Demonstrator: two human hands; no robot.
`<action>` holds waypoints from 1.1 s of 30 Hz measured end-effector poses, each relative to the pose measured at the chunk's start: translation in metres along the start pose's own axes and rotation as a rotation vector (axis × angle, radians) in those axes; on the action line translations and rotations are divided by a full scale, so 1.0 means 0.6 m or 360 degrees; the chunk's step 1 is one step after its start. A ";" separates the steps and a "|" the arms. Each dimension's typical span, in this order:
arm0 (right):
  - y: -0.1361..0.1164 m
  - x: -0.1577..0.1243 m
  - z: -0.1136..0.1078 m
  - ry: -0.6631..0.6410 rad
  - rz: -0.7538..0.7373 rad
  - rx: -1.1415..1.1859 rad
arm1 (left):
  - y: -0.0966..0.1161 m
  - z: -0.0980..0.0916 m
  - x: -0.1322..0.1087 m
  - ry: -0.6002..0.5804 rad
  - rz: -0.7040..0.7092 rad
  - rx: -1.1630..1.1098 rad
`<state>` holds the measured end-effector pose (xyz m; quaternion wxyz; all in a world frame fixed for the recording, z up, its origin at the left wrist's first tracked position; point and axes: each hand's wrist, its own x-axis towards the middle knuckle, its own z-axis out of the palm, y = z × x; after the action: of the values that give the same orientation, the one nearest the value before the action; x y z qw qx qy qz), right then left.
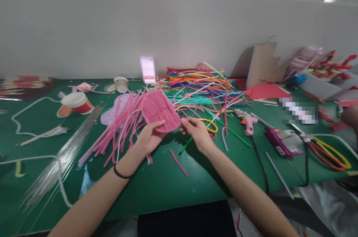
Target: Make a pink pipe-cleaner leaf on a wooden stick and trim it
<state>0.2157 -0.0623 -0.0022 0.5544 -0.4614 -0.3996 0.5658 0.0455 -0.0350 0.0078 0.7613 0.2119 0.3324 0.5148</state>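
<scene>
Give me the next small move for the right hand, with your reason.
Probably pinch and smooth the right corner of the pink piece with the right hand: its fingertips are at that corner, while the left hand holds the lower edge.

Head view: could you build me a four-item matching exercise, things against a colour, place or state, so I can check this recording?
Column one:
1. pink fuzzy panel
2. glue gun
3. paper cup
4. bundle of thin wires

Column two:
A. silvery, lying in straight lengths
B. held in the left hand
C. red and white outside, mouth upward
D. pink body, black cord

Pairs: 1-B, 2-D, 3-C, 4-A.
</scene>
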 end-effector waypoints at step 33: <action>0.014 -0.010 0.013 -0.0041 -0.0167 -0.0076 | -0.027 0.001 -0.015 -0.0153 0.0230 0.0343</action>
<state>0.2059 -0.0686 -0.0079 0.5668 -0.4456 -0.4438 0.5322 0.0542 -0.0497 -0.0001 0.7102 0.3402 0.3327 0.5188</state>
